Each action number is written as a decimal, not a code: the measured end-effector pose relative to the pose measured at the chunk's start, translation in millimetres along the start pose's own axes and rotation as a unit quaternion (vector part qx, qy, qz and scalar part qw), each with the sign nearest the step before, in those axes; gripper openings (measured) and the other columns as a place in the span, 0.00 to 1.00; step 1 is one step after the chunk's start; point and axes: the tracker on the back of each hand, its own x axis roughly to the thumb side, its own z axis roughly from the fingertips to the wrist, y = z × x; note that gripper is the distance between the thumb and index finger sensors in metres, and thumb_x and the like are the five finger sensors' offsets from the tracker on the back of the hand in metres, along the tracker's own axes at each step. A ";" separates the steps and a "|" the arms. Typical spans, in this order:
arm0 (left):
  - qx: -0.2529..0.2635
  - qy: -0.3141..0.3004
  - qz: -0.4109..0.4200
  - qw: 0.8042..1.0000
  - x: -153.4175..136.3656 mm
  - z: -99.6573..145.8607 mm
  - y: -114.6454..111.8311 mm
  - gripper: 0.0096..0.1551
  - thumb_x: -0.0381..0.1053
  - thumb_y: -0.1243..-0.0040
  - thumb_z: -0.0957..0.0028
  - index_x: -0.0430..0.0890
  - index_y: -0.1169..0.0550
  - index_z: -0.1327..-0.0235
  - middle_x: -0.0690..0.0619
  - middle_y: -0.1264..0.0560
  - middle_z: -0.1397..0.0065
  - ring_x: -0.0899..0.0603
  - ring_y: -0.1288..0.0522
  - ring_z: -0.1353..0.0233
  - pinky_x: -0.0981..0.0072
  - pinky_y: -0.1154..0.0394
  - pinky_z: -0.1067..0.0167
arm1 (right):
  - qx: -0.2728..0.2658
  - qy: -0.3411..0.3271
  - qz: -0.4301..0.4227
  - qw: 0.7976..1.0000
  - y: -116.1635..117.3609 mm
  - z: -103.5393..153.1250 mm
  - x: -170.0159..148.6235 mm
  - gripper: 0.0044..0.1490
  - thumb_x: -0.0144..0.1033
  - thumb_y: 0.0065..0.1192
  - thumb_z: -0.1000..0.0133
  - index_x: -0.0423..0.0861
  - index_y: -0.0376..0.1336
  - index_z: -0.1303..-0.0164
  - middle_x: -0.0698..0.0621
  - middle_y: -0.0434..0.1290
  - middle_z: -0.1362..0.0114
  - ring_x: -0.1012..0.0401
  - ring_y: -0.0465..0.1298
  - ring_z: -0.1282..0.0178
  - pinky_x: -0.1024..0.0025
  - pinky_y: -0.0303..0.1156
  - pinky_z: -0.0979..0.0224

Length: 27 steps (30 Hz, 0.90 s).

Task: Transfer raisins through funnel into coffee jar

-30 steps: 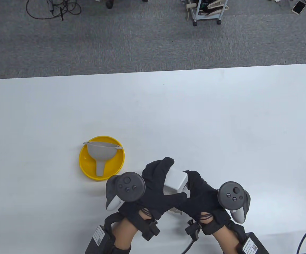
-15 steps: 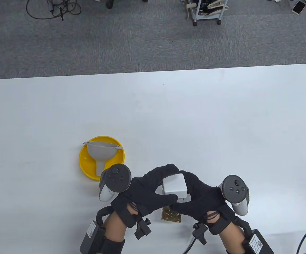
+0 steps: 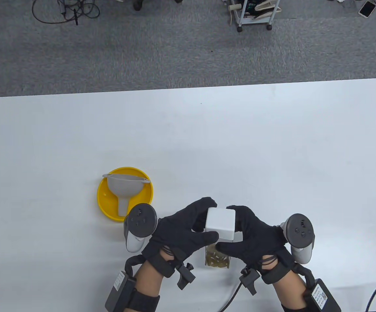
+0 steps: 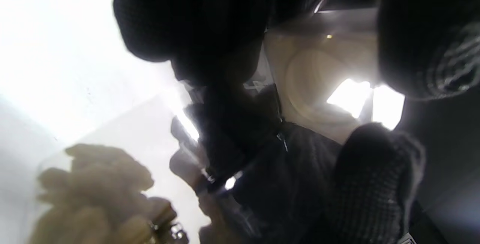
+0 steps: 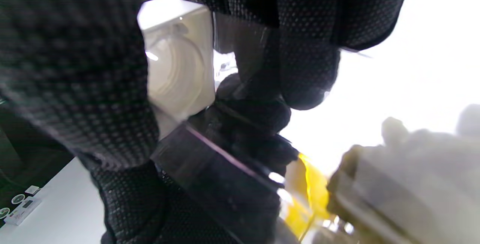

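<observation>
While both my hands, left point(image 3: 178, 232) and right point(image 3: 251, 237), grip white square lid point(image 3: 220, 224) on clear raisin-filled jar point(image 3: 217, 258): steady body, twist off level, avoid spill.

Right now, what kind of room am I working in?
Likely a lab or office workspace: a plain white table on grey carpet, with loose cables and a wheeled cart behind it.

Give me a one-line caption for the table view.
Both hands, left and right, hold a white-lidded jar; a gray funnel lies in a yellow bowl.
</observation>
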 end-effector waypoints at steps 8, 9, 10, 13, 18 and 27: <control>0.066 0.019 -0.244 0.967 38.8 25.0 22.0 0.51 0.77 0.30 0.59 0.55 0.29 0.25 0.47 0.22 0.26 0.34 0.21 0.31 0.40 0.25 0.33 | 0.014 0.009 0.020 1.000 3.0 -7.4 -4.2 0.60 0.58 0.92 0.64 0.50 0.60 0.26 0.44 0.77 0.28 0.45 0.81 0.34 0.41 0.72 0.30; 0.083 0.020 -0.281 0.956 44.6 33.9 28.7 0.48 0.76 0.30 0.58 0.55 0.27 0.26 0.47 0.21 0.26 0.34 0.21 0.31 0.40 0.25 0.34 | 0.011 0.008 0.027 1.000 1.8 -6.7 -5.0 0.60 0.58 0.92 0.64 0.51 0.61 0.26 0.44 0.77 0.27 0.44 0.80 0.33 0.41 0.72 0.29; 0.091 0.023 -0.308 0.947 47.7 40.0 33.6 0.48 0.77 0.31 0.58 0.55 0.27 0.27 0.47 0.21 0.26 0.34 0.21 0.31 0.40 0.25 0.34 | 0.006 0.008 0.032 0.999 1.0 -6.3 -5.3 0.60 0.57 0.92 0.64 0.51 0.61 0.26 0.44 0.76 0.27 0.44 0.80 0.33 0.40 0.72 0.29; 0.126 0.042 -0.381 0.915 54.9 64.2 53.2 0.48 0.77 0.32 0.57 0.55 0.27 0.27 0.47 0.22 0.25 0.33 0.22 0.30 0.39 0.26 0.33 | -0.002 0.014 0.051 0.999 -3.0 -4.3 -6.5 0.59 0.56 0.92 0.64 0.51 0.60 0.26 0.44 0.76 0.26 0.44 0.79 0.32 0.40 0.71 0.29; 0.171 0.082 -0.467 0.864 56.2 100.0 79.5 0.47 0.78 0.34 0.57 0.55 0.26 0.27 0.46 0.23 0.24 0.32 0.23 0.30 0.38 0.26 0.33 | -0.013 0.011 0.078 0.997 -7.1 -4.4 -5.9 0.59 0.55 0.92 0.63 0.51 0.60 0.26 0.44 0.75 0.26 0.44 0.79 0.31 0.39 0.70 0.29; 0.176 0.145 -0.591 0.774 27.7 139.6 106.9 0.47 0.78 0.34 0.57 0.55 0.26 0.27 0.46 0.23 0.24 0.32 0.24 0.29 0.37 0.27 0.32 | -0.018 -0.013 0.175 0.984 -0.5 -3.4 -4.1 0.59 0.54 0.93 0.64 0.54 0.60 0.26 0.47 0.75 0.25 0.45 0.78 0.29 0.39 0.70 0.28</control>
